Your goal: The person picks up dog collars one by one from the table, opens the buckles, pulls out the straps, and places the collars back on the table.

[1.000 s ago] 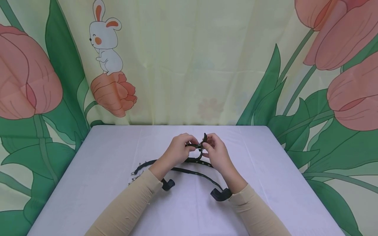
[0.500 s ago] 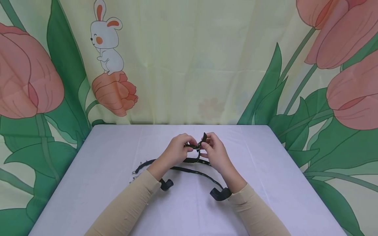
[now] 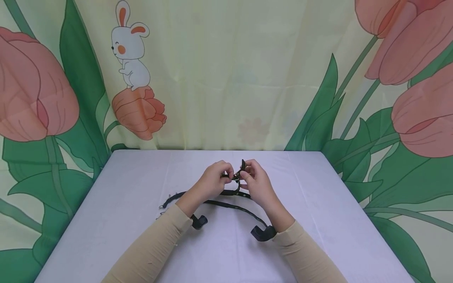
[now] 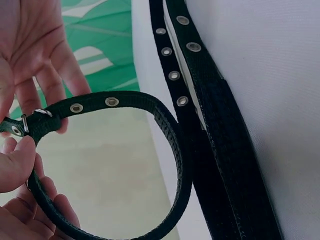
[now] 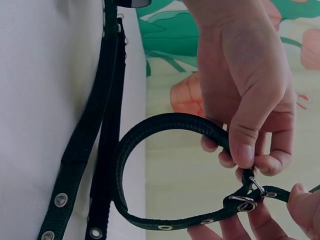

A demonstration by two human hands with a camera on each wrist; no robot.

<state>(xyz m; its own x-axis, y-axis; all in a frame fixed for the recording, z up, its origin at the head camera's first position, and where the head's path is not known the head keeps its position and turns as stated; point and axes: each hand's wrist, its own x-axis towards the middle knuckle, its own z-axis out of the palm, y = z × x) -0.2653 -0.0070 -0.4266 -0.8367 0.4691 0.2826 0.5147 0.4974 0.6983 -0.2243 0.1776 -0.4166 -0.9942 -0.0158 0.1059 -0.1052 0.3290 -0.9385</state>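
Observation:
Both hands work on a dark green pet collar (image 5: 119,170) with metal eyelets, held up above the table as a round loop. My left hand (image 3: 214,181) pinches the padded part close to the metal buckle (image 5: 243,203). My right hand (image 3: 257,181) holds the free strap end, which sticks up between the hands in the head view. In the right wrist view the strap runs through the buckle and a metal ring. Below the hands, two similar dark collars (image 4: 220,120) lie stretched out, eyelets showing. Fingers partly hide the buckle in the head view.
A white-covered table (image 3: 116,220) bears the straps, whose left ends show small metal fittings (image 3: 162,206). Black wrist cameras (image 3: 263,233) sit at both wrists. Behind the table hangs a curtain (image 3: 226,78) printed with tulips and a rabbit.
The fingers of my left hand have bent in more at the buckle. The strap end in my right hand has shifted slightly left and stands more upright. The collars on the table keep their places.

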